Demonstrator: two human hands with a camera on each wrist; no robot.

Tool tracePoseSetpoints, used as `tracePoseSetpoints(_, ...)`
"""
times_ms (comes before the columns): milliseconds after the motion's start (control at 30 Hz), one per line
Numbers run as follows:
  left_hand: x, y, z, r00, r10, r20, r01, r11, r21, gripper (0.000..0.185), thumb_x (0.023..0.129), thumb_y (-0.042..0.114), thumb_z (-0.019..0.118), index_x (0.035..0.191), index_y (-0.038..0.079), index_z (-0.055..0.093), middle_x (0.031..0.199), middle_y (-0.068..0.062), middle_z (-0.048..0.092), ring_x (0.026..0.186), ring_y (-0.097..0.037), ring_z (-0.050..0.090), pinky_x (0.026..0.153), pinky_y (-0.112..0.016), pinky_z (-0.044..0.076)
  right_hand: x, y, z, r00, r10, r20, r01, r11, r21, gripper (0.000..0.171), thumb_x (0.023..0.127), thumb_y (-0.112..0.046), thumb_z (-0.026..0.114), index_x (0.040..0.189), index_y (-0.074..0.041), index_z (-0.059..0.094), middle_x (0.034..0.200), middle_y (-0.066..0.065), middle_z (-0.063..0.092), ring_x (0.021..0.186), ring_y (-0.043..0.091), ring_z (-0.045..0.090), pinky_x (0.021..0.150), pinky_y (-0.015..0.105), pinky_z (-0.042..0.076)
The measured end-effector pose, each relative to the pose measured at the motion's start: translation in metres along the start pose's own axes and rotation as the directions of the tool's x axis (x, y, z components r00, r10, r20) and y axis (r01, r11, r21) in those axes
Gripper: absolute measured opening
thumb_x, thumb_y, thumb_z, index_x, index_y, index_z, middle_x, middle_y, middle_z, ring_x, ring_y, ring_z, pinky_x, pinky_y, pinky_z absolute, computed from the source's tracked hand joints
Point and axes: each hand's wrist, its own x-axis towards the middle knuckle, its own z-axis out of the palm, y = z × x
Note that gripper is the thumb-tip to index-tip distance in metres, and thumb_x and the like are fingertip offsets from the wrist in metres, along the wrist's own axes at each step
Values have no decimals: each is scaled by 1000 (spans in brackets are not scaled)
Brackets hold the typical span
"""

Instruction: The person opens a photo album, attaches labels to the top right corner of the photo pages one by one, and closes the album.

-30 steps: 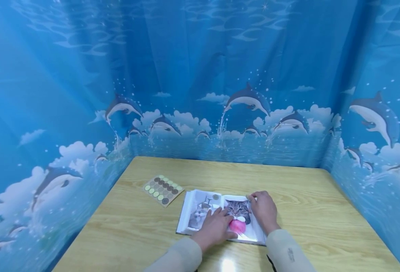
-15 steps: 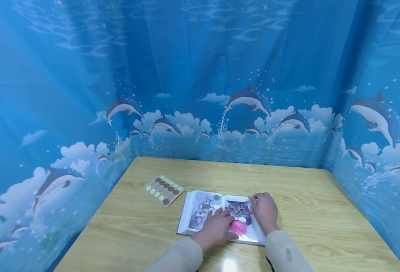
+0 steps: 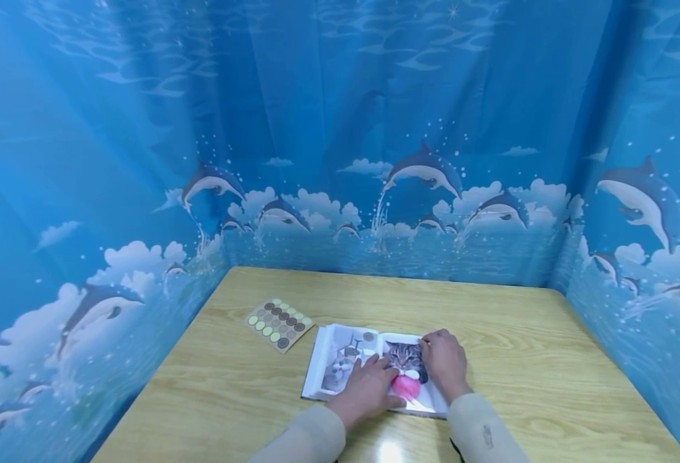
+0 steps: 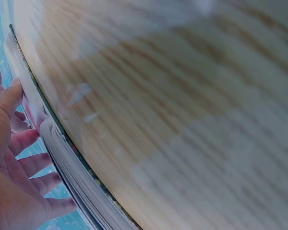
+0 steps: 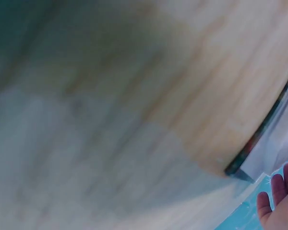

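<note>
On book (image 3: 340,360) | left hand (image 3: 367,388) flat | right hand (image 3: 445,360) flat

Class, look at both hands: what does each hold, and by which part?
Neither grips anything. The left hand lies flat on the open book; the right hand rests on its right page.

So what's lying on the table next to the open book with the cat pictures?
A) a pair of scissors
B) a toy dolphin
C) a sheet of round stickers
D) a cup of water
C: a sheet of round stickers in green and brown dots lies on the table, apart from the open book on its left, while both hands rest on the book's pages.
</note>
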Motion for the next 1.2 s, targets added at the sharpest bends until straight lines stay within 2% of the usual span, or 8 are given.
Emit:
tracePoseSetpoints(300, 0, -1, 1, 1000, 2, -2, -2, 1000, -5, 64, 82, 58, 71, 134, 21, 62, 150, -3, 47, 137, -32, 42, 110, -60, 33, -1, -1, 5, 998, -54, 9, 55, 997, -49, 18, 94, -19, 66, 99, -4, 75, 101, 17, 67, 94, 37, 61, 80, 56, 52)
tracePoseSetpoints(467, 0, 0, 1, 1000, 2, -2, -2, 1000, -9, 65, 82, 58, 71, 134, 21, 62, 150, -3, 47, 137, -32, 42, 110, -60, 33, -3, 0, 4, 997, -67, 34, 69, 996, -54, 21, 95, -22, 65, 102, -5, 75, 103, 17, 66, 96, 36, 60, 81, 56, 51)
tracePoseSetpoints(633, -1, 0, -2, 1000, 4, -3, -5, 1000, -12, 65, 82, 57, 71, 134, 20, 62, 149, -4, 48, 137, -32, 42, 110, -60, 33, -6, 3, 4, 992, -118, 45, 121, 990, -70, 25, 94, -24, 66, 107, -4, 73, 106, 17, 65, 97, 36, 60, 83, 57, 50)
tracePoseSetpoints(900, -1, 0, -2, 1000, 4, 1, -4, 1000, -5, 65, 82, 58, 71, 134, 20, 62, 149, -4, 48, 137, -32, 42, 110, -60, 33, -10, 5, 6, 977, -191, 92, 202, 969, -143, 34, 98, -30, 59, 117, -4, 70, 116, 17, 63, 110, 38, 57, 92, 60, 46)
tracePoseSetpoints(1200, -1, 1, -1, 1000, 6, 2, -6, 1000, -1, 65, 83, 58, 71, 134, 19, 62, 148, -4, 49, 137, -32, 42, 110, -60, 34, -19, 0, -1, 957, -227, 179, 258, 951, -171, 44, 103, -36, 50, 128, -2, 63, 129, 18, 59, 125, 40, 49, 109, 60, 33)
